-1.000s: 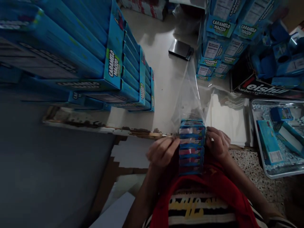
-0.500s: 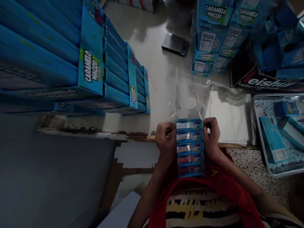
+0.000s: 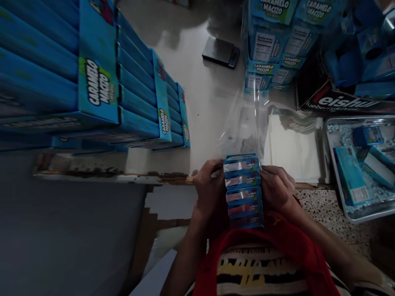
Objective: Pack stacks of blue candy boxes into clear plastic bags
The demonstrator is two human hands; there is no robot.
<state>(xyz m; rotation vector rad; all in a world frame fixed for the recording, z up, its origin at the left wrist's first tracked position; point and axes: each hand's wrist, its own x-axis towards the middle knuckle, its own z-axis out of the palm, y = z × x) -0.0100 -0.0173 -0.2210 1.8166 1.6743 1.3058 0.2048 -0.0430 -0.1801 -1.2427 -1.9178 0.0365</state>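
A stack of several small blue candy boxes (image 3: 243,191) sits inside a clear plastic bag (image 3: 247,123) whose loose top stands up above the stack. My left hand (image 3: 210,189) grips the stack's left side, fingers curled on the bag. On the right side, my right hand (image 3: 276,191) is closed on the bag and boxes. The stack rests against my lap, just in front of the table edge (image 3: 123,174).
Tall stacks of blue "Caramelo Macizo" cartons (image 3: 101,90) fill the left of the table, more cartons (image 3: 271,45) at the back right. A small dark scale (image 3: 220,51) lies at the back. A metal tray (image 3: 361,164) with boxes sits at right, beside a black box (image 3: 339,100).
The bag's loose top dropped, then stood up again above the stack. Both hands shifted along the stack's sides, and the view moved slightly.
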